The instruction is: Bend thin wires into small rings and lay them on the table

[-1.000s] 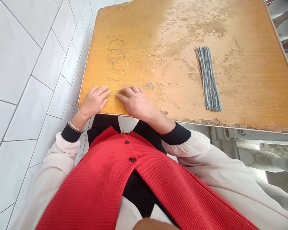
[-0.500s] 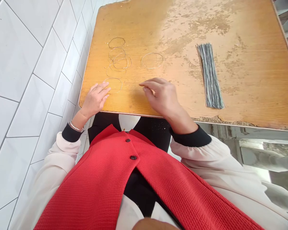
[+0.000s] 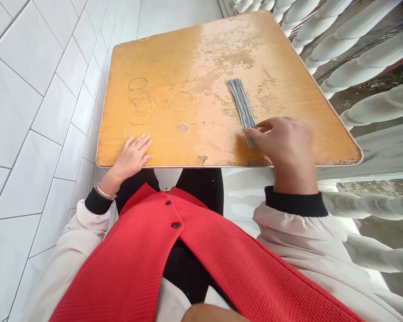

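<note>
A worn orange wooden table (image 3: 204, 49) carries several thin wire rings (image 3: 141, 105) at its left side and one ring apart (image 3: 180, 100) near the middle. A bundle of straight grey wires (image 3: 241, 107) lies right of centre. My right hand (image 3: 284, 143) rests on the near end of that bundle, fingertips touching the wires, fingers curled together. My left hand (image 3: 132, 154) lies flat at the table's near left edge, fingers spread, just below the nearest ring (image 3: 134, 131).
A white tiled wall (image 3: 36, 89) runs along the table's left side. White balusters (image 3: 339, 40) stand beyond the right edge. A chipped patch (image 3: 182, 127) marks the tabletop near the middle. My red vest (image 3: 174, 264) fills the foreground.
My right hand left the nearest ring and travelled right across the table to the wire bundle. My left hand stayed by the rings. The view swung to the right.
</note>
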Motion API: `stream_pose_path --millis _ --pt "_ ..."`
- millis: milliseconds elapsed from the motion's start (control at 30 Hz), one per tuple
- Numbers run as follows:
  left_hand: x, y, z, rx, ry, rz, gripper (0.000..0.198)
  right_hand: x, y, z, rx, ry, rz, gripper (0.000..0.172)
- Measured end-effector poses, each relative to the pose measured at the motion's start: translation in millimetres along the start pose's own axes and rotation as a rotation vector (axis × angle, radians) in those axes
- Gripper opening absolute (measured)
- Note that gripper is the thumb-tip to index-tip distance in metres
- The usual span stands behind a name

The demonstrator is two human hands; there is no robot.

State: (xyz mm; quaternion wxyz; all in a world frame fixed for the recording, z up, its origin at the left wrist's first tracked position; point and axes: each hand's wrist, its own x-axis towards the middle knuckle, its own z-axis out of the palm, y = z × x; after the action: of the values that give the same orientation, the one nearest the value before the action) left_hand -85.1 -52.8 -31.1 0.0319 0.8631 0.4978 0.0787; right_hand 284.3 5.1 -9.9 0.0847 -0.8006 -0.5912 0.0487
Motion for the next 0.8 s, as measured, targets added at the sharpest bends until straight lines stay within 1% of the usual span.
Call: stream_pose_path --millis 100,200,300,367,433,467,500,567,600,667,733,800 --pt "-1.3 -12.9 -2.5 0.005 0.022 -0.059 0.050 5.0 -5.2 1.9 0.031 -0.034 0.015 0.037" --pt "2.3 -25.6 -3.5 -0.015 0.028 -0.087 0.049 12.0 -4.7 0.3 0.088 -0.077 0.048 0.033" --pt "5.0 -31.1 -3.3 -0.045 0.033 -0.090 0.049 16.0 -2.2 -2.3 0.103 -0.098 0.090 0.030" --pt "3.4 -31.8 -3.7 -0.071 0.060 -0.071 0.048 16.4 -1.5 -3.7 0.112 -0.095 0.124 0.030" --pt "0.9 -33.7 -5.8 -0.105 0.131 -0.065 0.043 16.2 -1.1 -4.9 0.144 -0.090 0.149 0.031" --pt "0.5 -35.7 -7.7 -0.114 0.184 -0.091 0.040 16.1 -0.7 -5.4 0.165 -0.086 0.161 0.031" --pt "1.3 -38.6 -10.2 -0.113 0.237 -0.142 0.037 16.3 -0.1 -5.8 0.189 -0.079 0.173 0.032" --pt "7.7 -46.5 -16.0 -0.073 0.316 -0.310 0.034 17.6 2.4 -5.8 0.226 -0.048 0.205 0.032" --pt "13.1 -50.9 -18.8 -0.039 0.309 -0.393 0.034 18.8 4.1 -5.2 0.238 -0.026 0.219 0.032" --pt "26.5 -59.4 -22.7 0.034 0.237 -0.521 0.035 22.2 7.8 -2.5 0.251 0.010 0.253 0.031" --pt "39.4 -65.4 -24.1 0.079 0.154 -0.587 0.033 26.0 11.5 1.6 0.255 0.038 0.291 0.031" --pt "47.9 -68.5 -23.9 0.102 0.107 -0.614 0.036 29.5 14.9 6.0 0.266 0.058 0.293 0.027"
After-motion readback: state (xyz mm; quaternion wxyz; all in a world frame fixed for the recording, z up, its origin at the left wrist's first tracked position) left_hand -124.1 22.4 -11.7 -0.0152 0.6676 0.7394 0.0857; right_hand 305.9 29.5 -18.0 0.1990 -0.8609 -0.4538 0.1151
